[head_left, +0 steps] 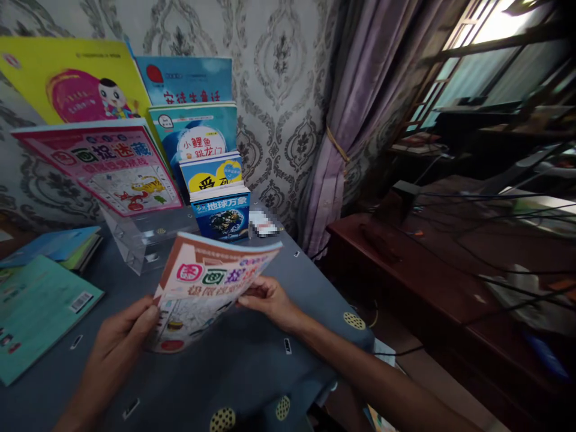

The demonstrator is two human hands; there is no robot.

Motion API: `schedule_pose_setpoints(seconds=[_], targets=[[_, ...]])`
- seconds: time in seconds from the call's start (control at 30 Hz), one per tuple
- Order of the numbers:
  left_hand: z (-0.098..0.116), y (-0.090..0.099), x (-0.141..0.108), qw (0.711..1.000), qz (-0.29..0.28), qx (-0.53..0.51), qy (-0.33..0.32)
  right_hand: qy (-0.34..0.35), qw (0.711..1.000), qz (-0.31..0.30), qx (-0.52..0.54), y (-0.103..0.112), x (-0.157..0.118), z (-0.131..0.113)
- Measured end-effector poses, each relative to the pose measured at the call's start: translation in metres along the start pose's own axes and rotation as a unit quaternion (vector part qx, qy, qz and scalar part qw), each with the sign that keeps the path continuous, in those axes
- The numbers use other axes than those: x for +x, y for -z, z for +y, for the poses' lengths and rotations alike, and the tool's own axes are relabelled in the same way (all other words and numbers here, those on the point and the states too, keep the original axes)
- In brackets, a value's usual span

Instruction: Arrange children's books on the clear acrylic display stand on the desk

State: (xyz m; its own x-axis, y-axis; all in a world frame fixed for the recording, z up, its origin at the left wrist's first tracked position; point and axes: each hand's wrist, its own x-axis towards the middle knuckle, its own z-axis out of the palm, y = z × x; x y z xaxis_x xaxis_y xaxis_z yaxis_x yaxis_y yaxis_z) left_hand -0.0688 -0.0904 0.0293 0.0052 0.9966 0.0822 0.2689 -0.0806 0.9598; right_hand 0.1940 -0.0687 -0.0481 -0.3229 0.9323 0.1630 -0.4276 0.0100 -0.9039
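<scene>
Picture book between both hands, near the clear book rack.

Brown-and-white picture book — tilted, slightly curved, above the table

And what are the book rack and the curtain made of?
The book rack looks like clear, shiny plastic, since you can see right through it, though it could be glass. The curtain seems to be smooth purple cloth, a bit satiny, because it hangs in soft folds and catches the light.
</scene>
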Motion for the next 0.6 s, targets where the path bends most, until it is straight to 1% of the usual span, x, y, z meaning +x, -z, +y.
schedule_pose_setpoints(seconds=[0.07,0.13,0.2,0.27,0.37,0.43,0.5,0.6], targets=[[-0.001,-0.017,0.002,0.988,0.008,-0.13,0.079,-0.01,1.0,-0.015,-0.014,-0.002,0.002,-0.001],[-0.004,-0.031,0.005,0.967,0.027,-0.222,0.123,-0.018,0.999,-0.01,-0.031,0.0,0.004,-0.002],[-0.009,-0.039,0.008,0.954,0.055,-0.262,0.138,-0.029,0.998,0.001,-0.056,0.004,0.006,-0.003],[-0.016,-0.041,0.01,0.951,0.062,-0.266,0.147,-0.044,0.996,0.015,-0.081,0.008,0.01,-0.004],[-0.033,-0.037,0.014,0.954,0.027,-0.246,0.17,-0.076,0.99,0.029,-0.117,0.013,0.017,-0.001],[-0.047,-0.031,0.017,0.961,-0.001,-0.206,0.187,-0.109,0.984,0.027,-0.141,0.015,0.021,0.003],[-0.059,-0.022,0.02,0.97,-0.046,-0.132,0.199,-0.147,0.975,0.018,-0.167,0.016,0.024,0.007],[-0.069,-0.005,0.025,0.971,-0.146,0.013,0.19,-0.187,0.962,0.004,-0.198,0.017,0.025,0.01]])
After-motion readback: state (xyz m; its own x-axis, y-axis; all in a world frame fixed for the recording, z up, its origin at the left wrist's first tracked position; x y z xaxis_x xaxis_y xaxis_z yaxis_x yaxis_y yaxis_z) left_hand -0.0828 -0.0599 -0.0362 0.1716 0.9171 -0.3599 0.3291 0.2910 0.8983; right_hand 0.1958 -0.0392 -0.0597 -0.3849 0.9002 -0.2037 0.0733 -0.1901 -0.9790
